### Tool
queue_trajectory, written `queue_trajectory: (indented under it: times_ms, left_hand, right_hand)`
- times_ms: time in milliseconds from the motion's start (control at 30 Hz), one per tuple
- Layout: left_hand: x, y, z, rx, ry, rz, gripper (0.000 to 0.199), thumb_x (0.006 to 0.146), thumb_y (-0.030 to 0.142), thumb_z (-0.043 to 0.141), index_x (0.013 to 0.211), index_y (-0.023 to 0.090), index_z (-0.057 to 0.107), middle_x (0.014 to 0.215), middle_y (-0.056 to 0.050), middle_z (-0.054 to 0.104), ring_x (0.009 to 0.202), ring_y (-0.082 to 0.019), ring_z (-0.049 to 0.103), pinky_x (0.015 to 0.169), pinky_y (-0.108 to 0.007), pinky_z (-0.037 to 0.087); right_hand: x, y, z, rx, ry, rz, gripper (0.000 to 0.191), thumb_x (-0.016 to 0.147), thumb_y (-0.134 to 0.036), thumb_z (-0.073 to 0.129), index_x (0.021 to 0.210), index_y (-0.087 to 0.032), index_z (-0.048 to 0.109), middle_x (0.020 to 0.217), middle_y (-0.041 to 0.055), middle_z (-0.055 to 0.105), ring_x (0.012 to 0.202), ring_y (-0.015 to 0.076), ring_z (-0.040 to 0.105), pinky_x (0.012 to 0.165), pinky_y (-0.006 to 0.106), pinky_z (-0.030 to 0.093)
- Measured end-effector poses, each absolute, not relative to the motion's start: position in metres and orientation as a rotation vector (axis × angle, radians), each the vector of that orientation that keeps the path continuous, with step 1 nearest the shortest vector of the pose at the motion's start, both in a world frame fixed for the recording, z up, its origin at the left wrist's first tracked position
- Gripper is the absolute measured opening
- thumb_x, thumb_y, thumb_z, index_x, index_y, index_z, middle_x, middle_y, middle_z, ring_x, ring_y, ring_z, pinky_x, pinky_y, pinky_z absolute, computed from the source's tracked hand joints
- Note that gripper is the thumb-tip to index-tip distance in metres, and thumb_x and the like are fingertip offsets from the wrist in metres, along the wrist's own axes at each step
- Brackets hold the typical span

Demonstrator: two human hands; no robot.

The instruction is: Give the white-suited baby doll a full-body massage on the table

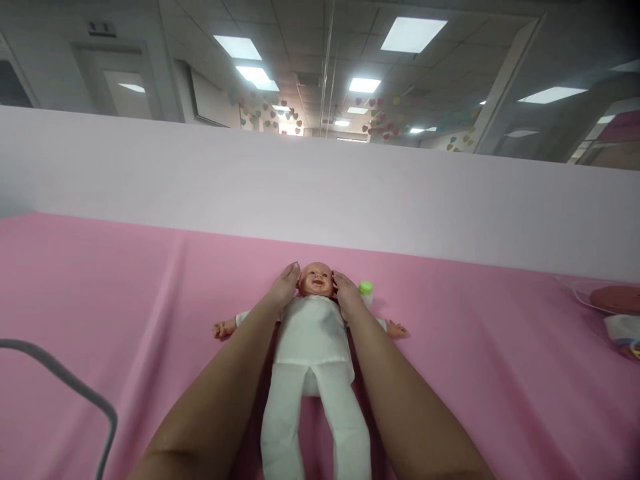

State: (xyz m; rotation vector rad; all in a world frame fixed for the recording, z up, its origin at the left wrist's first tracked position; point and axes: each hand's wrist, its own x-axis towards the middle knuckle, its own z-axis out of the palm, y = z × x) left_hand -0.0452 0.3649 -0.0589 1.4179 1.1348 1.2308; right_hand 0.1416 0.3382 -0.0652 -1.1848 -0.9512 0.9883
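Observation:
A baby doll (314, 333) in a white top and white trousers lies on its back on a pink sheet, its arms spread to the sides and its head toward the far wall. My left hand (287, 284) rests at the left side of the doll's head, fingers stretched out. At the right side of the head is my right hand (346, 292), its fingers extended along the cheek. Both palms face the head, and neither hand is wrapped round anything. My forearms partly cover the doll's arms.
A small bottle with a green cap (366, 289) stands just right of my right hand. A grey cable (65, 377) curves at the lower left. At the far right are a reddish-brown round item (616, 299) and a white packet (623, 330). A white wall (320, 190) borders the pink sheet (450, 313).

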Motion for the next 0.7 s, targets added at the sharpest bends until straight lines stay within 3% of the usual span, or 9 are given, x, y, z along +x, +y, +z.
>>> queue_trajectory:
  times_ms: [200,433,700]
  left_hand:
    - [-0.047,0.364,-0.056,1.443,1.094,1.122,0.062,0.097,0.072,0.043,0.126,0.023,0.069,0.132,-0.014,0.072,0.120,-0.031,0.067,0.101,-0.042,0.051]
    - [-0.050,0.359,-0.045,1.417,1.199,1.108,0.065,0.094,0.075,0.045,0.124,0.022,0.067,0.132,-0.016,0.070,0.110,-0.030,0.070,0.088,-0.037,0.054]
    - [-0.051,0.359,-0.032,1.404,1.331,1.260,0.054,0.096,0.068,0.045,0.117,0.023,0.068,0.130,-0.015,0.070,0.117,-0.032,0.066,0.097,-0.041,0.049]
  right_hand:
    - [0.144,0.331,-0.053,-1.147,-0.950,1.097,0.035,0.093,-0.049,0.056,0.110,-0.023,0.072,0.111,0.0081,0.079,0.103,0.0271,0.074,0.080,0.036,0.062]
    - [0.156,0.331,-0.046,-1.213,-1.003,1.075,0.050,0.096,-0.060,0.051,0.114,-0.020,0.074,0.127,0.0130,0.074,0.101,0.0272,0.075,0.076,0.036,0.061]
    - [0.170,0.339,-0.051,-1.259,-1.058,0.988,0.053,0.096,-0.060,0.049,0.127,-0.022,0.070,0.143,0.0130,0.065,0.120,0.0265,0.068,0.093,0.039,0.057]
